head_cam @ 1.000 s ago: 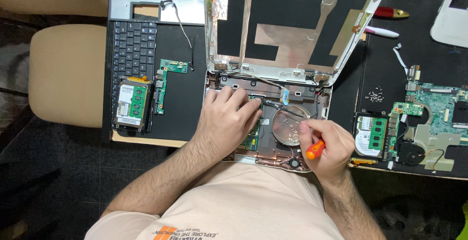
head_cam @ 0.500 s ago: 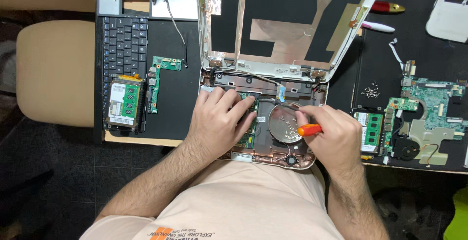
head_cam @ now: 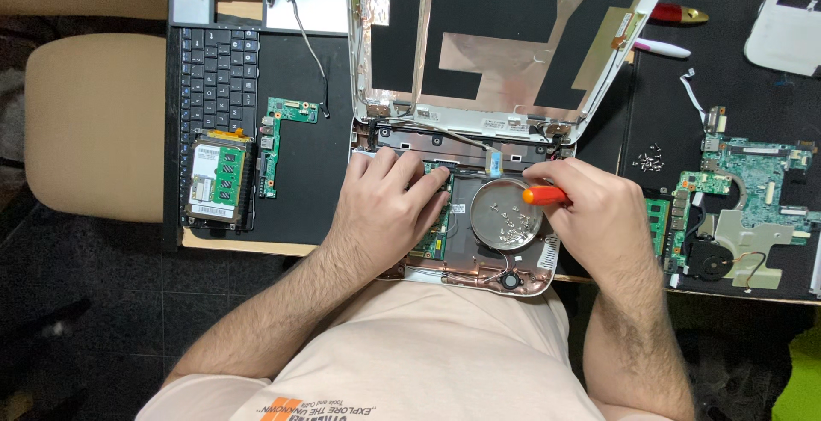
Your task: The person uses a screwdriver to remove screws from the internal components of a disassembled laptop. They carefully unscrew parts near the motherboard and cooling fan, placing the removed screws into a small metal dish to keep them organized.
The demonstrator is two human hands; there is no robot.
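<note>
orange-handled screwdriver held in the right hand, fingers curled fully closed around the handle, its tip hidden toward the hinge edge of the opened laptop base. left hand lies flat on the base, fingers loosely spread and slightly bent, pressing on the green circuit board and gripping nothing. round metal dish of loose screws sits inside the base, just beside the right hand and touching neither hand as far as can be seen. bare lid shell stands open behind the base (foil strips and thin cables exposed along the hinge). detached keyboard, small drive with a memory module, narrow green board and a second motherboard lie on the black mat.

risks, as judged: the right wrist could knock the dish and scatter screws into the chassis; a slipping driver tip could gouge the board or nick a hinge cable; pressure from the left palm could flex the board.
</note>
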